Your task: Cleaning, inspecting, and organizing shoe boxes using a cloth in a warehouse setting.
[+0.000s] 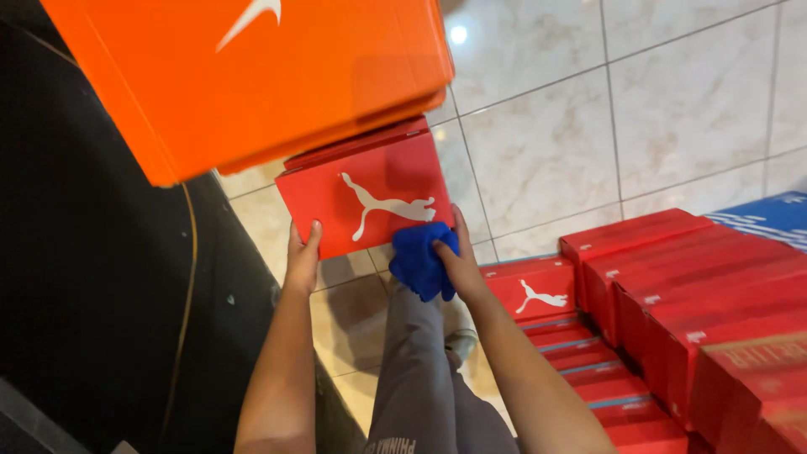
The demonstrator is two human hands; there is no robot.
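I hold a red shoe box (pixel 361 189) with a white animal emblem out in front of me over the tiled floor. My left hand (pixel 300 259) grips its near left corner, thumb on the lid. My right hand (pixel 456 262) grips the near right corner and also clutches a bunched blue cloth (pixel 420 261) against the box. An orange shoe box (pixel 252 76) sits on top of the red one, filling the upper left of the view.
Several red shoe boxes (pixel 672 311) are stacked in rows at the lower right, with a blue box (pixel 769 214) behind them. A dark surface (pixel 92 294) runs along the left. Pale marble floor tiles (pixel 630 109) lie beyond. My grey-trousered leg (pixel 416 378) is below.
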